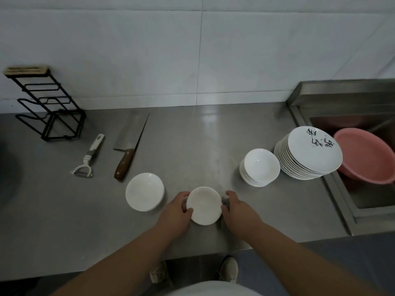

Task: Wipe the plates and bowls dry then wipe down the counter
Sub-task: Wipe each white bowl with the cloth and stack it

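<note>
I hold a small white bowl (pixel 204 206) over the steel counter (pixel 192 142), near its front edge. My left hand (pixel 174 212) grips the bowl's left rim, thumb on the inside. My right hand (pixel 240 209) curls against its right side, and a bit of grey cloth (pixel 225 202) shows between fingers and bowl. Another white bowl (pixel 145 191) sits just to the left. To the right stand a stack of white bowls (pixel 259 167) and a taller stack of plates (pixel 310 152), the top plate bearing black writing.
A cleaver (pixel 130 146) and a peeler (pixel 89 157) lie at the left, behind them a black wire rack (pixel 49 103). A pink basin (pixel 367 154) sits in the sink (pixel 363 201) at the right, touching the plate stack.
</note>
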Demonstrator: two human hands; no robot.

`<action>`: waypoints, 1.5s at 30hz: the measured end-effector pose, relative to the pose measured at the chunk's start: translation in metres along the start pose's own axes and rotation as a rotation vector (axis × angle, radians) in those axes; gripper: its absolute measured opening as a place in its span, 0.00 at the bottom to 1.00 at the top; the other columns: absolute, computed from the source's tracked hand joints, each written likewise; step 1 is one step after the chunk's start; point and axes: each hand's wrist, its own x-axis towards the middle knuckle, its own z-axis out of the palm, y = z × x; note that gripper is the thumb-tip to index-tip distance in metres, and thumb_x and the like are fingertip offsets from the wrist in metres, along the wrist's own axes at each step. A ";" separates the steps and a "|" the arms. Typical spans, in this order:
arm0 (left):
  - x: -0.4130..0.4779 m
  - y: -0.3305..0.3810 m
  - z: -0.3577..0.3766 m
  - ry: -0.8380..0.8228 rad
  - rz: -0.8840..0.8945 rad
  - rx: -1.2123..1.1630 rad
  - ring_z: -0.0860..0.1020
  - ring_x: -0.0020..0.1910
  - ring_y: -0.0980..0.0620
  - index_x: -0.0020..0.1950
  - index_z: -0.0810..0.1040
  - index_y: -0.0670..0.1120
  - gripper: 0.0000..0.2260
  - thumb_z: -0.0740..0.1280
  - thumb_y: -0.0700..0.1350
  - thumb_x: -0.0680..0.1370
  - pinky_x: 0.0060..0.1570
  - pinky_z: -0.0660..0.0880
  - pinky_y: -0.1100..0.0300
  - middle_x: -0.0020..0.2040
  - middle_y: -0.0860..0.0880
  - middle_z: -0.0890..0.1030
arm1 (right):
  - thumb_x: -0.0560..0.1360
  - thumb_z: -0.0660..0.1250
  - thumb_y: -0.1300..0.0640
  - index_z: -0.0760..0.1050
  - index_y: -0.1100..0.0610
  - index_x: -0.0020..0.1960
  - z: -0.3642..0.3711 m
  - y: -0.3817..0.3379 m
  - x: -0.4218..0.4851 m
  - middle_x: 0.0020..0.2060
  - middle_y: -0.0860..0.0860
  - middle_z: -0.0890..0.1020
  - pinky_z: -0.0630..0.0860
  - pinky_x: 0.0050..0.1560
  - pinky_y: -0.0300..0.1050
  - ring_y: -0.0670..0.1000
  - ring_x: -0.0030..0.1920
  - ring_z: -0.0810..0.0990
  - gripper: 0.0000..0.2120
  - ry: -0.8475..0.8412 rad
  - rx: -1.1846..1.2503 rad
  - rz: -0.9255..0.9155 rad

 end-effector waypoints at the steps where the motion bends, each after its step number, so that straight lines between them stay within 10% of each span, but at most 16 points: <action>1: 0.000 0.001 0.000 0.011 -0.010 0.001 0.79 0.49 0.56 0.71 0.69 0.58 0.20 0.68 0.48 0.81 0.51 0.76 0.57 0.49 0.55 0.80 | 0.86 0.58 0.48 0.63 0.53 0.72 -0.002 0.000 -0.001 0.53 0.51 0.83 0.74 0.49 0.48 0.57 0.53 0.82 0.18 0.050 0.020 -0.008; 5: -0.003 0.001 -0.001 0.034 -0.029 -0.019 0.78 0.51 0.57 0.70 0.73 0.55 0.16 0.67 0.49 0.82 0.52 0.72 0.62 0.52 0.57 0.79 | 0.85 0.57 0.46 0.67 0.50 0.61 -0.014 -0.004 -0.008 0.45 0.48 0.82 0.76 0.45 0.49 0.53 0.44 0.81 0.09 0.215 0.027 -0.209; 10: -0.003 -0.003 0.000 0.049 -0.024 -0.037 0.79 0.51 0.57 0.68 0.75 0.55 0.15 0.68 0.49 0.81 0.52 0.72 0.63 0.54 0.55 0.82 | 0.84 0.50 0.40 0.62 0.48 0.80 0.011 0.007 0.001 0.79 0.54 0.67 0.60 0.80 0.60 0.59 0.79 0.64 0.27 0.227 -0.339 -0.492; 16: -0.003 -0.008 0.006 0.030 0.000 -0.035 0.79 0.49 0.58 0.70 0.72 0.57 0.18 0.68 0.49 0.81 0.52 0.76 0.60 0.53 0.55 0.81 | 0.85 0.47 0.38 0.55 0.56 0.84 0.032 0.012 0.006 0.84 0.53 0.55 0.48 0.82 0.58 0.54 0.84 0.47 0.33 0.035 -0.520 -0.659; 21: 0.001 -0.008 0.010 0.006 0.025 -0.053 0.78 0.42 0.67 0.73 0.71 0.55 0.20 0.66 0.44 0.82 0.43 0.70 0.75 0.56 0.56 0.81 | 0.81 0.53 0.31 0.64 0.61 0.80 0.041 0.013 0.018 0.79 0.59 0.67 0.51 0.83 0.57 0.58 0.81 0.59 0.41 0.043 -0.718 -0.690; 27: 0.011 -0.005 0.011 0.053 0.047 -0.054 0.78 0.58 0.51 0.73 0.72 0.53 0.19 0.63 0.42 0.82 0.60 0.75 0.56 0.65 0.50 0.80 | 0.81 0.50 0.30 0.56 0.61 0.82 0.051 0.000 0.019 0.81 0.60 0.59 0.47 0.83 0.59 0.60 0.83 0.53 0.42 0.034 -0.610 -0.688; 32: 0.016 -0.010 0.009 0.046 0.063 -0.027 0.79 0.60 0.51 0.73 0.73 0.51 0.18 0.63 0.43 0.83 0.61 0.72 0.60 0.65 0.50 0.81 | 0.82 0.54 0.32 0.70 0.58 0.78 0.042 0.021 0.016 0.75 0.56 0.74 0.51 0.83 0.54 0.55 0.78 0.68 0.36 0.064 -0.650 -0.849; 45: 0.019 -0.007 0.013 0.060 0.104 0.006 0.78 0.64 0.50 0.75 0.71 0.54 0.20 0.64 0.46 0.82 0.64 0.73 0.55 0.67 0.52 0.79 | 0.79 0.49 0.27 0.69 0.54 0.79 0.027 0.000 0.036 0.76 0.53 0.73 0.40 0.81 0.57 0.54 0.80 0.64 0.40 0.054 -0.647 -0.819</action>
